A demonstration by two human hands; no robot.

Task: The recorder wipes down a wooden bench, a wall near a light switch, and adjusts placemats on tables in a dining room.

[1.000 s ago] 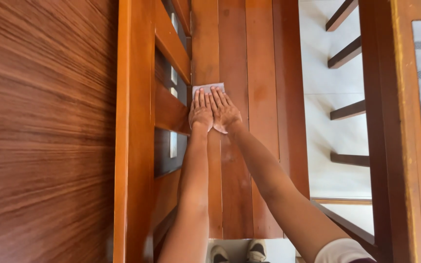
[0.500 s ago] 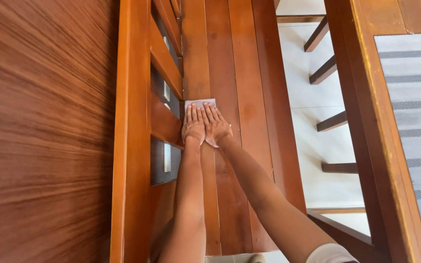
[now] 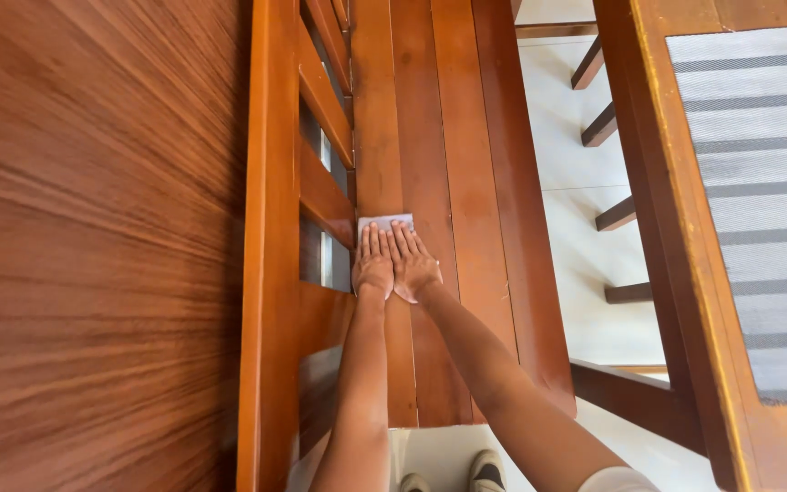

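We press both palms flat — left hand (image 3: 373,264) beside right hand (image 3: 413,264), neither grip closed — on the pale cloth (image 3: 385,221), now nearer us along the wooden bench surface (image 3: 466,182) than a second ago.

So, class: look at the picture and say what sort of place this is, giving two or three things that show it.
Probably a room in a home. Both hands, left hand and right hand, press a pale cloth on a slatted wooden bench, beside a wood-framed seat with a striped grey cushion on a pale tiled floor.
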